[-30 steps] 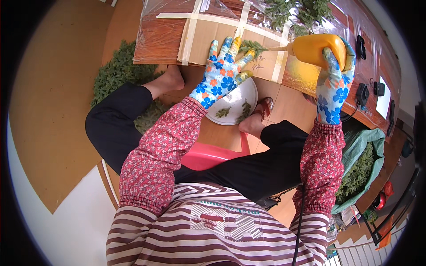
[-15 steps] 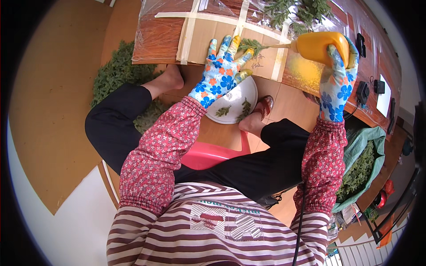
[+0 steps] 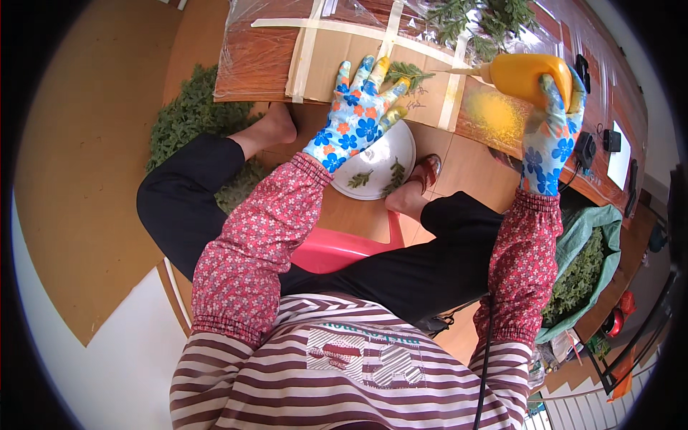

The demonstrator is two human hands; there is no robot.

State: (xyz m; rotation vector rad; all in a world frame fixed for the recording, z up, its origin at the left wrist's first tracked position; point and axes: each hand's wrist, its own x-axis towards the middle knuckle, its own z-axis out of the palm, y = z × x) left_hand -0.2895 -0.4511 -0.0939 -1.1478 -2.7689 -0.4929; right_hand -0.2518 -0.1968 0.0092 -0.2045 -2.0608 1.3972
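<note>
Head view looks down past a striped shirt and two red floral sleeves to a wooden table (image 3: 265,61) covered with clear film and taped cardboard (image 3: 358,54); both hands wear white gloves printed with blue and orange flowers; the left hand (image 3: 356,118) reaches forward with the forearm stretched out, fingers spread and flat on the cardboard near the table's front edge, its fingertips pressing down a small green sprig (image 3: 407,70); the right hand (image 3: 550,132) is raised at the table's right side, wrist bent, fingers wrapped firmly round the body of an orange-yellow squeeze bottle (image 3: 527,74); the bottle lies nearly level, its thin nozzle pointing left toward the sprig, the tip just beside it; the hands are well apart; below the left hand, on the floor, a white plate (image 3: 390,154) holds two more green sprigs; green foliage lies heaped on the floor at left and on the table beyond the bottle.
</note>
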